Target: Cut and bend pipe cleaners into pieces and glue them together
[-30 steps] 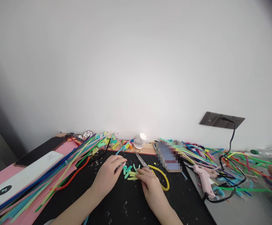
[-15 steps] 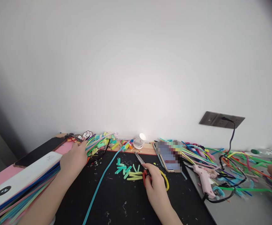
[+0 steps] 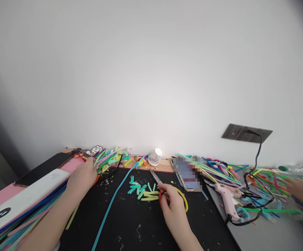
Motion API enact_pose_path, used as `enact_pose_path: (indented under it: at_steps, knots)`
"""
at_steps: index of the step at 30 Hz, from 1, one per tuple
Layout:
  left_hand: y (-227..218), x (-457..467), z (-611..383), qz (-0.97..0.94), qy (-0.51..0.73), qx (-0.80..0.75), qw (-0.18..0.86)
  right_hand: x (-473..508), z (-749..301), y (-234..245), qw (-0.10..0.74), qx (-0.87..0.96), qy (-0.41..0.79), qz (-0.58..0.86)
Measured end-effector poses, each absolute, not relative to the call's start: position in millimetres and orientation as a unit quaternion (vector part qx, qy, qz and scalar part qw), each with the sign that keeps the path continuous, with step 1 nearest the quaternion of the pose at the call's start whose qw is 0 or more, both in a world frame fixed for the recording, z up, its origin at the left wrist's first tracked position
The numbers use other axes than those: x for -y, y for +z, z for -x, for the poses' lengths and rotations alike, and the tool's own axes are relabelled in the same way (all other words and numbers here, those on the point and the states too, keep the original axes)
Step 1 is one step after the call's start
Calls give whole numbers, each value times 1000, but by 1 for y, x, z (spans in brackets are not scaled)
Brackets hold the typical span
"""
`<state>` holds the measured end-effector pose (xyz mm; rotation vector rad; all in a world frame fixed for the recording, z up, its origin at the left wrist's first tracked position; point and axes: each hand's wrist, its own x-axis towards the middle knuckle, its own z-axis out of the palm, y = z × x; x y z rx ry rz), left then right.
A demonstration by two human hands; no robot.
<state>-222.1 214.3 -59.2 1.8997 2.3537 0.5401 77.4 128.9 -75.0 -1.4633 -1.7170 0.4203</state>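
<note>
My left hand (image 3: 82,173) is closed at the bundle of colored pipe cleaners (image 3: 109,158) by the wall. A yellow pipe cleaner (image 3: 72,217) runs under its forearm and seems to be in its grip, though the fingers partly hide this. My right hand (image 3: 173,202) is wrapped around red-handled scissors (image 3: 156,177), blades pointing away to the left. A curved yellow piece (image 3: 185,199) shows beside that hand. Short cut teal pieces (image 3: 134,186) and yellow pieces (image 3: 150,197) lie near the blades. One long blue pipe cleaner (image 3: 112,204) crosses the black mat (image 3: 138,230).
A paper cup (image 3: 155,157) stands by the wall, left of a phone (image 3: 189,177). Right of them lies a pink glue gun (image 3: 228,202) with a black cord. Another person's hand (image 3: 297,188) is among scattered pipe cleaners. A white box (image 3: 31,195) sits left.
My left hand has shifted slightly left and nearer, and a yellow pipe cleaner now shows below its forearm. My right hand stays put. The other person's hand has reached further left.
</note>
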Motion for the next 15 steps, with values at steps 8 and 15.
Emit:
enact_pose_path:
  at_steps: [8,15]
  knots:
    - [-53,-217,217,-623,268,-735,10,-130,-78,-76,413,679,179,580]
    - [-39,-204,196,-561,494,-651,132,-128,-76,-71,424,675,188,575]
